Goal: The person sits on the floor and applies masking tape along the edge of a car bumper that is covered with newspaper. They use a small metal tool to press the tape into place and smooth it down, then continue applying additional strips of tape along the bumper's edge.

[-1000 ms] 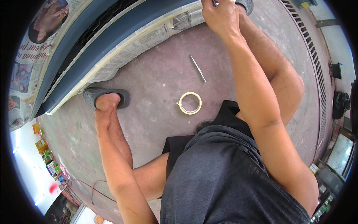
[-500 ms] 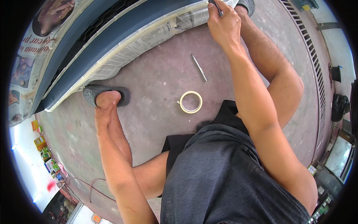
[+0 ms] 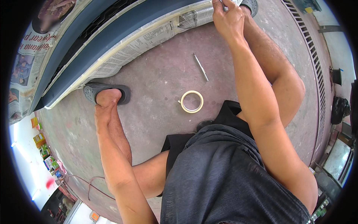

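Note:
At the top of the view my right hand (image 3: 229, 22) is closed on a small, slim dark tool (image 3: 223, 5), partly hidden by the fingers, so its exact kind does not show. It is by the lower edge of a blue-grey car bumper (image 3: 145, 16), lined with pale masking tape and newspaper (image 3: 130, 52). My left hand (image 3: 103, 114) is wrapped round my left ankle, just above a grey clog (image 3: 126, 94). On the floor between my legs lie a roll of masking tape (image 3: 182, 101) and a slim silver pen-like tool (image 3: 200, 67).
A slotted floor drain (image 3: 311, 52) runs along the right. Several colourful boxes (image 3: 39, 140) stand by the left wall, near a thin reddish hose (image 3: 89, 184). At the right edge is a black bag (image 3: 339, 110).
My right hand has shifted slightly right and up along the bumper's lower edge with the dark tool. My left hand stays at the ankle. The tape roll and silver tool lie still.

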Motion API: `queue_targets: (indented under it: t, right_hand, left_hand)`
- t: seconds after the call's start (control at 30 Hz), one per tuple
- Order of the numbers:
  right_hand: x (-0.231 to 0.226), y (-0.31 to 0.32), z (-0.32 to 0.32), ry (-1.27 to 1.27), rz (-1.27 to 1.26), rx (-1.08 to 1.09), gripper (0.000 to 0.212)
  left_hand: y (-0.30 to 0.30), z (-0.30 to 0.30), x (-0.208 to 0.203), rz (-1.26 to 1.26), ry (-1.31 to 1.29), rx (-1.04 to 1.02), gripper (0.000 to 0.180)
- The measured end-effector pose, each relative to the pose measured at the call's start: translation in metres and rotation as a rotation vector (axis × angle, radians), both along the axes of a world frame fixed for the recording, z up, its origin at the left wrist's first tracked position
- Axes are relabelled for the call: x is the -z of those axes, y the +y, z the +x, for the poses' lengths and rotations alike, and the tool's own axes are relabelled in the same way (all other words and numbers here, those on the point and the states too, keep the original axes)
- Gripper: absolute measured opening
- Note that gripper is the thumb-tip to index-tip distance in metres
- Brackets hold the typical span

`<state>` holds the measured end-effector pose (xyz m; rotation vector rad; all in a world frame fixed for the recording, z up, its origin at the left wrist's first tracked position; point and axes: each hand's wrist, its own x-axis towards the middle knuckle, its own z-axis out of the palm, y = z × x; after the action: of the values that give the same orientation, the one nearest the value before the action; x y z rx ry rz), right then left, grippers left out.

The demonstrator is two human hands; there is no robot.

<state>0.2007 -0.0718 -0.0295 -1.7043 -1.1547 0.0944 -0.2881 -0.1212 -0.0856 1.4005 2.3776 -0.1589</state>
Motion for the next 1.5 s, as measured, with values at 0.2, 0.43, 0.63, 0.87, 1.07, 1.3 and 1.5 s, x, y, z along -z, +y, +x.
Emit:
queue_targets:
  t: [0.2,0.43,0.63,0.87,1.07,1.3,1.5]
  right_hand:
    - [0.007,0.004,0.009,-0.056,-0.009,-0.015,0.034]
    - [0.007,-0.001,0.016,-0.105,-0.041,-0.042,0.036]
    - [0.044,-0.102,-0.020,0.111,-0.148,0.026,0.038]
    - [0.134,-0.147,-0.039,-0.223,-0.559,0.193,0.039]
    - [0.053,-0.034,-0.025,-0.019,-0.176,-0.075,0.045]
    - [0.020,0.069,-0.008,-0.040,-0.270,-0.004,0.043]
    - [0.010,0.092,-0.003,-0.084,-0.328,-0.019,0.031]
  left_hand:
    - [0.000,-0.010,0.010,0.017,-0.011,0.018,0.113]
    - [0.003,-0.004,0.004,-0.001,-0.021,0.009,0.110]
    - [-0.003,-0.005,0.004,-0.003,-0.031,-0.025,0.107]
    - [-0.001,-0.005,0.003,0.013,-0.040,0.006,0.108]
    - [-0.002,-0.009,0.007,0.006,-0.056,-0.003,0.109]
    - [0.003,-0.013,0.011,0.062,-0.021,0.053,0.116]
    - [0.002,0.003,-0.003,-0.041,0.025,-0.006,0.112]
